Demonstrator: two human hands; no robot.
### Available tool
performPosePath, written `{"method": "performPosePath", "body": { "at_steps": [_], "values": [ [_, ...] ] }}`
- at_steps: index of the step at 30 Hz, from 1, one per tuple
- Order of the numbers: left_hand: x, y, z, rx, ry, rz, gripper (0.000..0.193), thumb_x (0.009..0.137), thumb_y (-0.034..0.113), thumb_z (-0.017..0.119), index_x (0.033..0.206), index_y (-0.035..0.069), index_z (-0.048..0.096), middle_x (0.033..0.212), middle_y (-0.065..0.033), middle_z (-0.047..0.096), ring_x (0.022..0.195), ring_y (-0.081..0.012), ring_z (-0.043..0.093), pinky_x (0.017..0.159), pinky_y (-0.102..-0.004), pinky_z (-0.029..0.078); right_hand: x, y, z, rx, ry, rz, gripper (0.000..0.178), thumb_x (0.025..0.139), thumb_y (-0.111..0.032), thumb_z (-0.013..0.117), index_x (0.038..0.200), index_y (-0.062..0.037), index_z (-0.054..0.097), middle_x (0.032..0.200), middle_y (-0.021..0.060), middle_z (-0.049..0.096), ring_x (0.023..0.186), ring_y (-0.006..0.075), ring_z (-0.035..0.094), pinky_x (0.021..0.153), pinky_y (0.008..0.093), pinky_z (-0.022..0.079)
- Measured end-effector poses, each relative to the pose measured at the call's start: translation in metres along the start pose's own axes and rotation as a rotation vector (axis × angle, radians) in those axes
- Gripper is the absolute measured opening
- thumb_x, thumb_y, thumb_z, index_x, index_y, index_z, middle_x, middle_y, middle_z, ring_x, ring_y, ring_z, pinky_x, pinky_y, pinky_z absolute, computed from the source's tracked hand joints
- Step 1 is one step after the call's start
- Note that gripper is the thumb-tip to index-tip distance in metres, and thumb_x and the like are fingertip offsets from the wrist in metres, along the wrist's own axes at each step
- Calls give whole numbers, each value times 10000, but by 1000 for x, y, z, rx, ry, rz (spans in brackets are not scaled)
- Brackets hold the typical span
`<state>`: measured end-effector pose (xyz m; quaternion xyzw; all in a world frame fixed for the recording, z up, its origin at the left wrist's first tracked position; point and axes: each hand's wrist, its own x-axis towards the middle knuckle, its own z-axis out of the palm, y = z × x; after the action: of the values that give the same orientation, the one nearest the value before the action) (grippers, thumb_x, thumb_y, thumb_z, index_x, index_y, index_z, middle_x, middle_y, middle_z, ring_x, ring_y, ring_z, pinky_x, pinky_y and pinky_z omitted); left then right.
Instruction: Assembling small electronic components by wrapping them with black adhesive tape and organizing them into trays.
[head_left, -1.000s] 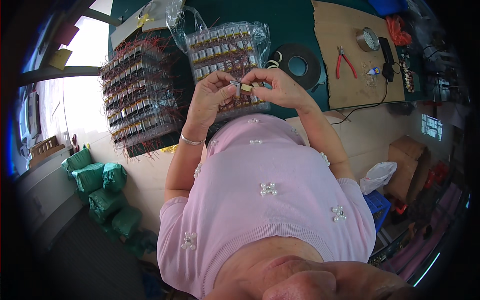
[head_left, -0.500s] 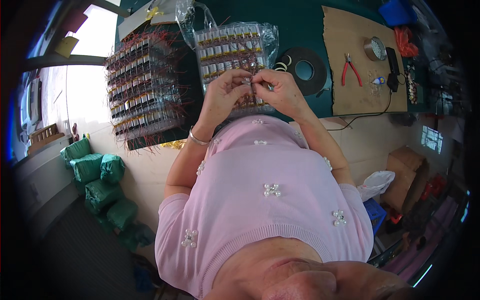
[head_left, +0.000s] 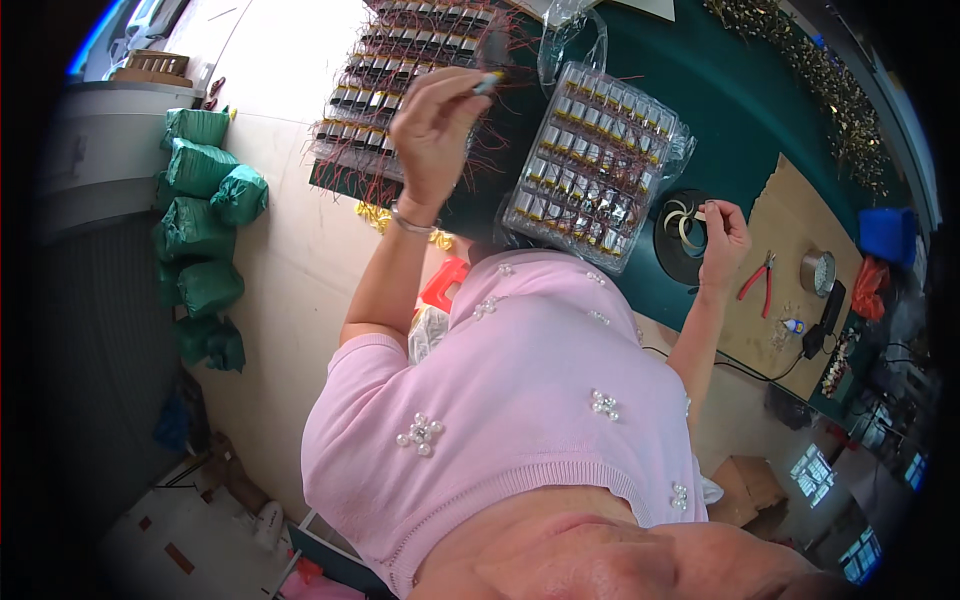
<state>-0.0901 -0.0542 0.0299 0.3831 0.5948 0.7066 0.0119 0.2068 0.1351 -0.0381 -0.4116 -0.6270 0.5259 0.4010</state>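
Note:
My left hand (head_left: 432, 125) is raised over the stacked trays at the left. Its thumb and fingers pinch a small silver battery cell (head_left: 487, 84) with a yellow end. Over at the right, my right hand (head_left: 728, 245) has its fingers closed on the end of a pale tape strip (head_left: 699, 214), beside a large black tape roll (head_left: 672, 252). Between the hands lies a clear plastic tray (head_left: 570, 245) with rows of silver cells, yellow ends and dark red wires. More such cells fill the stacked trays (head_left: 345, 158), their red wires sticking out.
On the green table (head_left: 720, 110), a cardboard sheet (head_left: 790, 235) carries red pliers (head_left: 758, 275), a round tin (head_left: 818, 270), a small glue bottle (head_left: 794, 326) and a black corded device (head_left: 825, 325). A pile of small parts (head_left: 800, 80) lies at the far right. Green bundles (head_left: 195, 230) stand on the floor.
My hands were together over the middle tray and are now apart. The left has moved left with the cell; the right has gone to the tape. The view has turned and shifted.

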Motion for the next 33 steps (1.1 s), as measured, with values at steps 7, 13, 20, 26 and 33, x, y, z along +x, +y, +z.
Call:
{"method": "performPosePath", "body": {
  "at_steps": [7, 13, 20, 26, 33],
  "values": [
    [-35, -41, -106, 796, -345, 159, 178, 755, -52, 658, 922, 6, 674, 990, -104, 659, 893, -237, 645, 746, -304, 537, -13, 17, 9, 27, -96, 97, 56, 873, -57, 600, 856, -12, 630, 768, -13, 612, 722, 38, 543, 678, 179, 419],
    [-41, -47, -125, 859, -388, 218, 188, 730, -87, 638, 906, -20, 654, 990, -116, 658, 920, -271, 638, 774, -334, 527, -18, 19, 17, 14, -168, 114, 55, 874, -55, 595, 863, -14, 630, 765, -16, 609, 706, 27, 536, 660, 171, 412],
    [-40, -45, -139, 954, -510, 242, 185, 745, -13, 636, 922, 26, 671, 1063, -94, 652, 1068, -280, 587, 903, -386, 464, -17, 16, 20, 5, -188, 121, 61, 879, -65, 593, 869, -17, 630, 758, -26, 605, 691, 20, 521, 641, 166, 396],
    [-62, -25, -129, 1191, -541, 146, 373, 810, 168, 643, 1177, 105, 617, 1239, -65, 582, 1257, -246, 443, 1085, -428, 200, -22, 10, 22, 25, -196, 136, 58, 877, -70, 598, 872, -23, 632, 759, -28, 602, 693, 22, 512, 648, 168, 392],
    [-60, -5, -111, 882, 589, -102, 242, 964, 202, 488, 988, -18, 586, 955, -84, 591, 846, -178, 538, 812, -320, 441, -33, 8, 20, 70, -204, 46, 50, 851, -45, 608, 865, -6, 636, 925, -4, 608, 768, 34, 531, 677, 183, 412]
  ]
}}
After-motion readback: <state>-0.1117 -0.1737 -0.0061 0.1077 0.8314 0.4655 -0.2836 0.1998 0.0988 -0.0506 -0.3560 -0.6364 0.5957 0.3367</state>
